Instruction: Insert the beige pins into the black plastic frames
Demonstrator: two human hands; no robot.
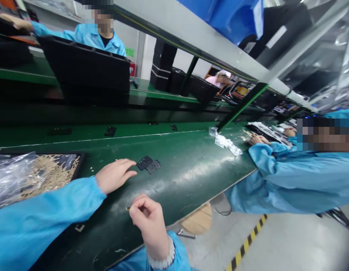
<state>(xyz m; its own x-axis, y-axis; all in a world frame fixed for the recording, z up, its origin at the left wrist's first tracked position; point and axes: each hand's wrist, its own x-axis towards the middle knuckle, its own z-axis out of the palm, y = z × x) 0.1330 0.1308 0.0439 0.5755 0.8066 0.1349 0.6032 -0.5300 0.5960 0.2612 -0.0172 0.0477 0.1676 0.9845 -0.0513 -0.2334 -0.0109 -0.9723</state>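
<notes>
My left hand [115, 175] reaches over the green bench, its fingers apart and its tips at the edge of a black flat part [144, 162]. A second dark part [153, 167] overlaps that one on its right. Lower and nearer to me, my right hand [147, 214] is closed in a pinch between thumb and forefinger. A tiny dark and yellowish piece [128, 208] sticks out from its fingertips, too small to name. Whether my left hand touches the black part is hard to tell.
At left, a black tray [80, 165] holds many small beige pieces and clear plastic bags. Crumpled plastic [225, 143] lies farther right, near a co-worker in a blue sleeve [276, 165]. More black parts [110, 131] line the bench's back. A slanted green post [242, 107] rises behind.
</notes>
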